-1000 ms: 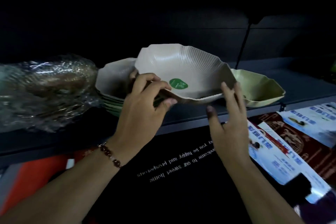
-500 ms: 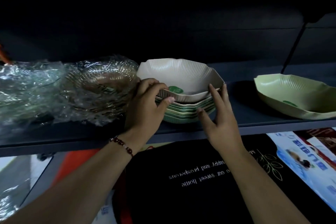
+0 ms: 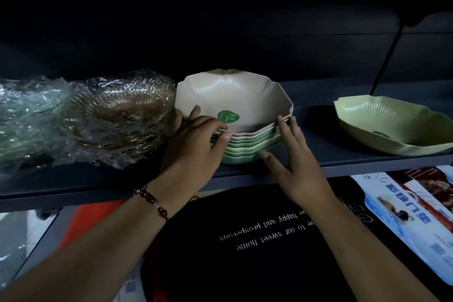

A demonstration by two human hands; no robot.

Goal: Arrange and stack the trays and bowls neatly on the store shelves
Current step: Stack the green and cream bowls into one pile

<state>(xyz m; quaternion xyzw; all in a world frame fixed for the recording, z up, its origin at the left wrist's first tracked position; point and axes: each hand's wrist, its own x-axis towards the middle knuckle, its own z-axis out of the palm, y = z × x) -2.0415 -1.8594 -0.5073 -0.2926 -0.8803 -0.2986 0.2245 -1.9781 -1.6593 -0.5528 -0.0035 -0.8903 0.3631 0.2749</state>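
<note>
My left hand (image 3: 196, 147): curled over the near-left rim of the stack of bowls (image 3: 247, 140), thumb tip on the rim edges, fingers gripping the side; a bead bracelet (image 3: 152, 201) sits on that wrist.
My right hand (image 3: 291, 162): fingers straight and spread, flat against the stack's right side, thumb low by its base.
Stack of bowls: beige ribbed bowls on top, green ones nested beneath, standing on the dark shelf (image 3: 318, 164) near its front edge; a green sticker (image 3: 226, 115) lies inside the top bowl.
Left of the stack: plastic-wrapped dishes (image 3: 103, 120), their wrap touching my left hand's far side.
Right of the stack: a single light green bowl (image 3: 397, 127), well apart, cut off by the picture's edge.
Hard to tell: the count of nested bowls; the shelf's back is lost in darkness.
Open room: bare shelf lies between the stack and the green bowl.
Below the stack: a black mat (image 3: 257, 240) with printed white words.
</note>
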